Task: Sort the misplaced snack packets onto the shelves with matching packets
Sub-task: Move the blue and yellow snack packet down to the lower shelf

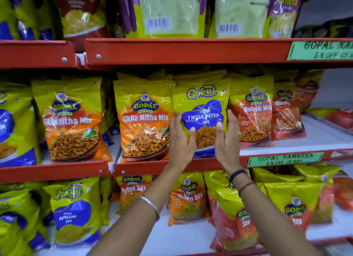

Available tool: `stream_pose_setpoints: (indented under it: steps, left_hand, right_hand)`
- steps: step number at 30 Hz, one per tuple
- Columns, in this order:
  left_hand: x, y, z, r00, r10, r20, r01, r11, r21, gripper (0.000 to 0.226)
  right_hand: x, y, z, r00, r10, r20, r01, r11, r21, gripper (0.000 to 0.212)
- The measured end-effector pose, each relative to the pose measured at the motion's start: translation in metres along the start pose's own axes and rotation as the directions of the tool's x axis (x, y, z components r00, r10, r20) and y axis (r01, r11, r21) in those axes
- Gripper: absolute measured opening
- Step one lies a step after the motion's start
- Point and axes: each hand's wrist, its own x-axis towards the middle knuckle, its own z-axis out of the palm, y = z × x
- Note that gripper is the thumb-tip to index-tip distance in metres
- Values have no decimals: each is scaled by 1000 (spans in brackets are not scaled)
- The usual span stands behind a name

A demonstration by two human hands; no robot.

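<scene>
A yellow and blue Gokul Tikha Mitha Mix packet [202,107] stands upright on the middle shelf [145,167], between an orange Gopal Tikha Mitha Mix packet [143,120] and a red Gopal Madiyadi Mix packet [254,114]. My left hand [180,141] grips the Gokul packet's left edge and my right hand [227,141] grips its right edge. Both thumbs press on its front. More blue Gokul packets [11,126] stand at the far left of the same shelf level.
The top shelf holds pale green packets [170,11] and a red-brown one [82,13]. On the bottom shelf stand a Gokul Nylon Sev packet [74,212], Gopal Nylon Sev packets [188,196] and red Sev packets [236,223]. Green price tags [284,158] hang on the shelf rails.
</scene>
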Motion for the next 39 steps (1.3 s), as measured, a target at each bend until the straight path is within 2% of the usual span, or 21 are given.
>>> stream_pose_setpoints:
  steps: [3,4,7,8,10,12,15,18,25,28,32,34,39]
  left_hand:
    - [-3,-4,15,973,-230,-2,228,968,-106,62]
    - [-4,-5,17,964,-265,8,264,956,-131,63]
    - [3,-16,19,952,-301,51,305,944,-129,55]
    - [7,-19,17,950,-307,62,312,943,-116,51]
    - [12,-23,16,938,-333,97,342,934,-101,44]
    - [14,-21,13,927,-353,126,367,925,-104,40]
    - [9,-14,4,920,-360,159,382,912,-148,43]
    - [-5,-6,-7,940,-301,159,327,929,-173,49]
    - [-45,15,-42,972,-229,-49,205,936,-287,35]
    - [-60,19,-64,978,-195,-75,168,949,-266,41]
    - [-97,7,-93,966,-254,-41,237,942,-236,42]
    - [-119,-8,-103,951,-309,-26,297,930,-216,38]
    - [-178,-58,-121,871,-491,34,484,843,-233,45]
  right_hand:
    - [6,14,0,972,185,143,-197,977,78,76]
    - [9,20,1,957,214,194,-238,964,115,79]
    - [22,38,-2,939,274,209,-303,946,119,89]
    - [27,46,-3,925,295,241,-333,933,139,89]
    - [32,52,-7,900,309,309,-367,918,152,67]
    - [35,55,-8,900,287,328,-353,922,161,48]
    - [27,53,-15,917,267,297,-335,919,207,53]
    - [12,50,-23,940,224,258,-290,921,259,59]
    - [-24,3,-38,986,118,118,-155,911,382,70]
    - [-43,-19,-40,992,102,76,-125,898,422,70]
    - [-82,-20,-27,975,143,169,-199,899,389,72]
    - [-108,-9,-13,953,209,221,-278,893,353,78]
    - [-176,13,23,870,336,362,-440,860,258,72]
